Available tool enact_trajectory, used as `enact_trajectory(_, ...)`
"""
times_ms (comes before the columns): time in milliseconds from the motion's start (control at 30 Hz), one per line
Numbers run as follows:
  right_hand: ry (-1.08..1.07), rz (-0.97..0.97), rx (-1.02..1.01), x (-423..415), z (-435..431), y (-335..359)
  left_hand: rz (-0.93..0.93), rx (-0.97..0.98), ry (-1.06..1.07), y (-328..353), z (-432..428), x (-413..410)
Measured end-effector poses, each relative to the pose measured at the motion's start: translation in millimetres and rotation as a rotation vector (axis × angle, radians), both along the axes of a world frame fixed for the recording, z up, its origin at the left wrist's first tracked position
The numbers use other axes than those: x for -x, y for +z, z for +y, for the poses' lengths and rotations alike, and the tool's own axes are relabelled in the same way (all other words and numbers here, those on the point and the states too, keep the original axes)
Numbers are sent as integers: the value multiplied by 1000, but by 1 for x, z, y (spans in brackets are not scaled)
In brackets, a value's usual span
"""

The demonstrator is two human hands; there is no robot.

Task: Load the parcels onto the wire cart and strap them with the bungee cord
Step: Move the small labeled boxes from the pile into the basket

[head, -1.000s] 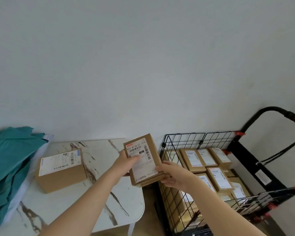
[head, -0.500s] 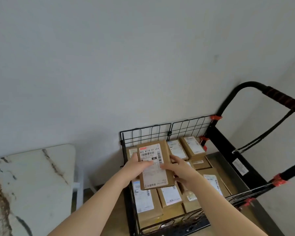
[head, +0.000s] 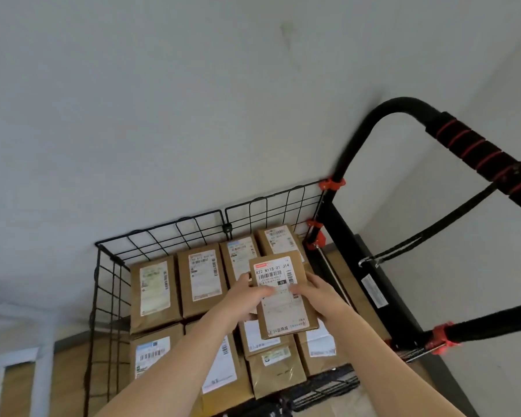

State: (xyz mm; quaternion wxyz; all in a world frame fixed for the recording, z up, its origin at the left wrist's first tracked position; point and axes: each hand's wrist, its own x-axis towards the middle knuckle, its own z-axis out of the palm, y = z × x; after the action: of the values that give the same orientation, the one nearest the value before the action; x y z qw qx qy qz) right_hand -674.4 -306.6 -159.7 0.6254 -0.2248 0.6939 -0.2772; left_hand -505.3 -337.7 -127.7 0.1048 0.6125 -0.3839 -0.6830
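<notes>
Hands first: the left hand (head: 247, 293) grips the left long edge of a flat brown cardboard parcel with a white barcode label (head: 280, 316), its thumb laid across the label. The right hand (head: 321, 291) pinches the opposite long edge, fingertips on the label too. So the parcel sits squarely between the two, and neither hand is free. Its long axis runs from the lower centre of the frame up toward the wall, leaning a little left at the top, close to the lie of the brown labelled parcels packed in rows (head: 155, 293) beneath it. It hangs over the right half of the black wire-mesh cart (head: 193, 225), above the load. Whether its underside touches the boxes below I cannot tell. I'd judge the coming move to be a short drop, straight down onto the load. The right hand is nearer the cart's upright frame. There a black strap with a metal hook (head: 427, 236), probably the bungee cord, hangs from the red-banded black foam handle (head: 478, 152) at the upper right.
</notes>
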Motion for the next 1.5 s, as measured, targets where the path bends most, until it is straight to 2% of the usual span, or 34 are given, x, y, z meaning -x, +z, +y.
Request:
enact_trajectory(333, 34, 132, -136, 58, -18, -90, -43, -219, 9, -83, -15, 79)
enact_trajectory(500, 126, 139, -169, 60, -26, -125, -65, -276, 18, -103, -19, 81)
enact_trajectory(667, 137, 171, -212, 55, -27, -127, -66, -276, -13, -110, -24, 74)
enact_trajectory(833, 116, 314, -97, 45, -21, -98, -196, -49, -235, -96, -22, 56)
enact_trajectory(967, 188, 470, 1, 27, -17, -67, -297, 148, -329, -76, -13, 27)
enact_trajectory(1067, 216, 493, 46, 7, -9, -49, -396, 253, -397, -64, -3, 1)
enact_trajectory(1500, 486, 410, 303, -152, 57, 51, -505, 585, -243, 21, 89, -154)
